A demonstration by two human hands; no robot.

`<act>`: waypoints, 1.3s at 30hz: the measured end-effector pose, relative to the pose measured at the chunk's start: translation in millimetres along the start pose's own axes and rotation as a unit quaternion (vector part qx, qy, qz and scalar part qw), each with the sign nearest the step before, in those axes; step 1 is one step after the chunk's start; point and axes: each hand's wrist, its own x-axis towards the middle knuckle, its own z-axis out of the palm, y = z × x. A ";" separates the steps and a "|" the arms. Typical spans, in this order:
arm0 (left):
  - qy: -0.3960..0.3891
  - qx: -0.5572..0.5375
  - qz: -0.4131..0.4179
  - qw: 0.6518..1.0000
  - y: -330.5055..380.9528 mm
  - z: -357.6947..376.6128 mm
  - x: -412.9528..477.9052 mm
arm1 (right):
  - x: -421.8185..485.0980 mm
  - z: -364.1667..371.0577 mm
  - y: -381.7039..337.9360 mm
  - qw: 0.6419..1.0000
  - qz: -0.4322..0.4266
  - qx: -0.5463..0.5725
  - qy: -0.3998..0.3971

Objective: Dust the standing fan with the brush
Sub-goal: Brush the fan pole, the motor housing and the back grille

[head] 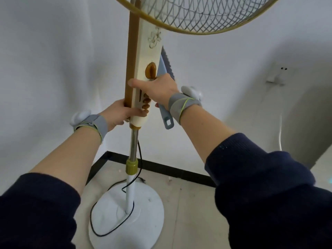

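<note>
Steadying the standing fan (143, 65) comes first for us: our left hand (119, 112) is closed around the lower end of its cream control column, just above the chrome pole (134, 142), while our right hand (158, 90) is wrapped around the pale blue brush (163, 69) and also rests against the column's right edge. The brush runs up alongside that edge, its dark bristles facing away from the column's front and its handle end with the square hanging hole poking out below our wrist. We judge the dusting to be somewhere on the column; whether any part is already clean we cannot tell, since no dust shows either way. Left to do, as far as we can see, are the wire grille (203, 13) overhead, the pole and the white round base (143, 212) with its black cord (100, 229) lying across it.
</note>
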 end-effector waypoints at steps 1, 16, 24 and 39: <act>-0.005 -0.001 0.000 1.000 0.7 0.3 2.9 | 1.1 0.7 -0.2 1.000 -0.001 -0.003 0.004; 0.098 -0.103 0.052 0.988 -10.3 20.4 -4.5 | 11.1 -10.6 6.3 0.997 -0.055 -0.021 -0.044; 0.060 0.029 0.046 0.997 -16.9 16.4 -10.4 | 18.8 -25.8 15.7 0.985 -0.061 0.006 -0.161; 0.032 0.072 0.056 0.995 -5.4 4.7 -20.1 | -7.3 -37.6 10.6 0.990 -0.027 0.018 -0.134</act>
